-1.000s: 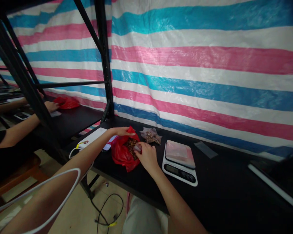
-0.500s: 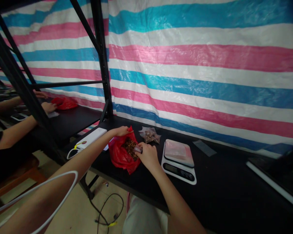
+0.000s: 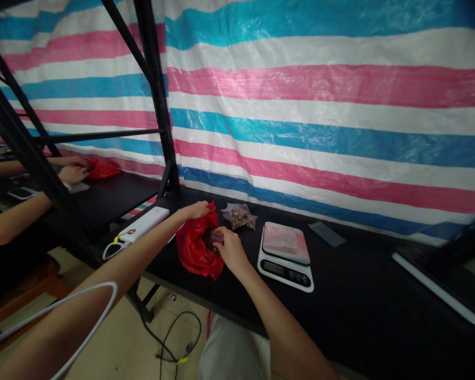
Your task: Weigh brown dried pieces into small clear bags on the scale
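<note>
My left hand is closed on the upper rim of a red plastic bag and holds its mouth wide. Small brown pieces lie inside, too small to name surely. My right hand reaches into the bag's mouth from the right, pinching a small translucent cup among the pieces. My fingers hide part of the cup. Behind the bag sits a clear pouch with similar brown pieces. A white digital scale stands right of my right hand, with a clear bag lying flat on its plate.
A flat clear bag lies beyond the scale. A white power bank with a cable rests left of the red bag. A dark device with a white edge is at the right. Black frame posts separate a co-worker's hands on the left.
My right hand has pushed the cup deeper and slightly left into the brown pieces. My left hand keeps its hold on the rim. The whole view has shifted a little.
</note>
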A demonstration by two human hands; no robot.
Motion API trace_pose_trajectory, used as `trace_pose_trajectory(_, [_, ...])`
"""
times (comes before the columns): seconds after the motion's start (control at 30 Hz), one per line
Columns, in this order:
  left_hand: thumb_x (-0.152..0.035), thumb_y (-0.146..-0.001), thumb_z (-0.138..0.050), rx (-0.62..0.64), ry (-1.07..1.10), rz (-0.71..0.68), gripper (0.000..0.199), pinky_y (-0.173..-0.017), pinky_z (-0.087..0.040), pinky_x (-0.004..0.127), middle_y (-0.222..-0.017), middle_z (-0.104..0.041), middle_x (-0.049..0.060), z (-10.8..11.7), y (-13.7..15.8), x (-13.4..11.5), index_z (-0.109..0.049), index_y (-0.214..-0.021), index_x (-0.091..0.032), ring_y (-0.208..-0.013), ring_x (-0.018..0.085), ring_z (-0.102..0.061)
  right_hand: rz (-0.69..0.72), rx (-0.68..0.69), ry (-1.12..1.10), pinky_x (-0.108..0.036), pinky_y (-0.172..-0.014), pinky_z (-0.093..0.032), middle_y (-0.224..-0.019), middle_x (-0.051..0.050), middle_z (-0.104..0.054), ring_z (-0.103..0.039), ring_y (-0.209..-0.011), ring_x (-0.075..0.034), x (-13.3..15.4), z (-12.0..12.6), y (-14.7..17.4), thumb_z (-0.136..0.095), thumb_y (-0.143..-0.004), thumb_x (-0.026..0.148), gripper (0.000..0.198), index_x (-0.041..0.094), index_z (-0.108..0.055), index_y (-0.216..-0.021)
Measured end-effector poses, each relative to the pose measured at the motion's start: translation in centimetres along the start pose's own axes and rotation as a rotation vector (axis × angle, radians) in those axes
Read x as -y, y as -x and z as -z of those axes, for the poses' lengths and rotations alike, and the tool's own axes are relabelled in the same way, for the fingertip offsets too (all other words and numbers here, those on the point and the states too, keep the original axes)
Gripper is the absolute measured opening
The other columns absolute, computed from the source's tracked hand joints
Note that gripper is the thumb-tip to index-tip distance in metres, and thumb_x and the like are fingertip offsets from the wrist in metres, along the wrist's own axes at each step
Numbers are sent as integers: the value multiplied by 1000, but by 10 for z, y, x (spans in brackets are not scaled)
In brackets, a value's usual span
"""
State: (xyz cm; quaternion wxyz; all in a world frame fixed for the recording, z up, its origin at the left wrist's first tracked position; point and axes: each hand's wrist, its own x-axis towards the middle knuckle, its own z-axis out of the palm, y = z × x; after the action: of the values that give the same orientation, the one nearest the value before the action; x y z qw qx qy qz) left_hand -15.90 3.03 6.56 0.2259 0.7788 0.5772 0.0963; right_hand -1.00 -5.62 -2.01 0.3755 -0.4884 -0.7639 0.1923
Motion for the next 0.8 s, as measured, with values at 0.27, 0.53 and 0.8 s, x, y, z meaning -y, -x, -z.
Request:
trace_pose_trajectory(0.27, [-57,-72,-39,7,239,-64,49,-52,-38,24,-61,-60,4,-9,2,9,-58,-64,-12,-54,15,-50,52,12,6,-32,-80,-42,-97,-5,-54,-55,-91,-19,3,3,2,-63,-67,8,34,20,-53,-98])
trace_pose_trajectory(0.53, [-46,-81,-34,85,-181,-77,42,-72,-41,25,-94,-62,9,-2,13,30,-57,-96,-14,-84,21,-58,99,54,76,-30,-79,-43,-97,-3,-51,-55,-87,-18,10,11,4,-62,-69,8,35,22,-53,-99])
trace_pose_trajectory(0.8, [-31,-80,-39,133,-205,-69,28,-68,-41,27,-87,-59,11,-13,20,28,-53,-93,-11,-75,21,-58,152,84,93,-30,-79,-42,-96,-2,-53,-54,-89,-17,9,14,3,-63,-68,7,34,22,-54,-97])
